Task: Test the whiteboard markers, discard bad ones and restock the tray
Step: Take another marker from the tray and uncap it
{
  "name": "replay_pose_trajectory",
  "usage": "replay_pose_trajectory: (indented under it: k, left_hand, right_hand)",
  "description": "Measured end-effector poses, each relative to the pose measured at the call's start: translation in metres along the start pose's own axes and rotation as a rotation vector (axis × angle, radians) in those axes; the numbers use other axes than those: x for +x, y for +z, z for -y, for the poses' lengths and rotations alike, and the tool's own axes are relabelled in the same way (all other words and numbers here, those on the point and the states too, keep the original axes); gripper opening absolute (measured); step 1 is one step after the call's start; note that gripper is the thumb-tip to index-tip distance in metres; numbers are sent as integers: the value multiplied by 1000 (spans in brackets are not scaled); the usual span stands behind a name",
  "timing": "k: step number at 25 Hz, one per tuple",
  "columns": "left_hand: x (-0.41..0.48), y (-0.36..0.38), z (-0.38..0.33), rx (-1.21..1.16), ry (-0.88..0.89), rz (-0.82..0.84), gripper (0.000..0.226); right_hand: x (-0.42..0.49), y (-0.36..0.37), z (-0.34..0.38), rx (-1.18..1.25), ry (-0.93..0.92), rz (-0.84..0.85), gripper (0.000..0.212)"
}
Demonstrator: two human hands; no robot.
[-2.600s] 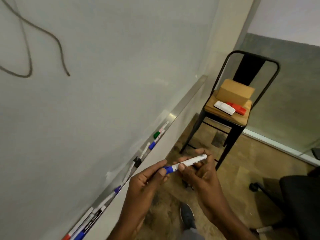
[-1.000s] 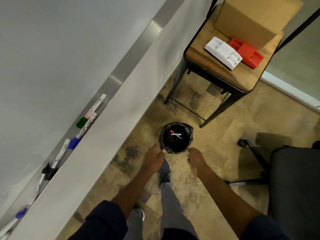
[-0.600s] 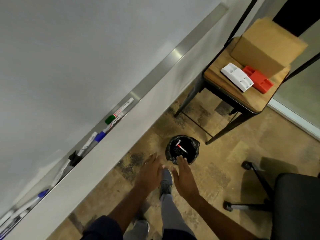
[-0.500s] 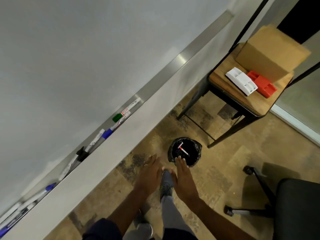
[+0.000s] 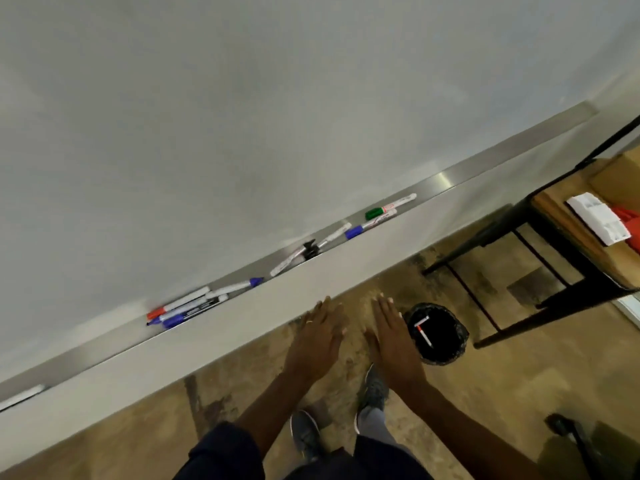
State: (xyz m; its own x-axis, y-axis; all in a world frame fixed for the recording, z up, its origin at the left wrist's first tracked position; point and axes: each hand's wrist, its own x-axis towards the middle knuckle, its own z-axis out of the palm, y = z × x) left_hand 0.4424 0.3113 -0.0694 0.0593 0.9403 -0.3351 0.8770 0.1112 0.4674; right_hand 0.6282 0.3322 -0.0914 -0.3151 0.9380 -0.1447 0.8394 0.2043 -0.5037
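Barrel print is too blurred to read. The markers (image 5: 370,227) lie scattered in the whiteboard tray (image 5: 450,180): green & blue caps to the R, a red/blue/black bunch (image 5: 187,308) to the L. Both hands are empty, fingers straight & spread, palms down: left hand (image 5: 318,337) below the ledge, right hand (image 5: 394,337) just beside the bin (image 5: 460,332), w/ two discards (image 5: 423,332) inside. The chair (image 5: 485,233) at R, cut off by the frame edge, carries a box (image 5: 620,178) & white holder (image 5: 599,218).

Brushed metal tray (image 5: 446,180), wooden seat (image 5: 568,233)
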Motion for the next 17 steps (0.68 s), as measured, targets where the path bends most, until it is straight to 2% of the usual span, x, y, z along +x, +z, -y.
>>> replay_pose_trajectory:
  k: [2, 5, 7, 11, 17]
  left_hand:
    - [-31, -17, 20, -12, -30, -30, 65]
    - [-77, -45, 54, -45, -92, -137, 91]
    - [-101, -63, 78, -64, -157, -196, 89]
    - [-136, -90, 127, -63, -277, -284, 58]
    - [-147, -104, 176, -124, -447, -391, 57]
  right_hand:
    - [-6, 9, 36, -3, -67, -2, 71]
    - [-9, 21, 92, -43, -198, -9, 67]
    - [-7, 29, 123, -44, -271, 31, 70]
    - [3, 47, 180, -16, -410, 60, 71]
    - [35, 69, 235, -94, -642, 143, 58]
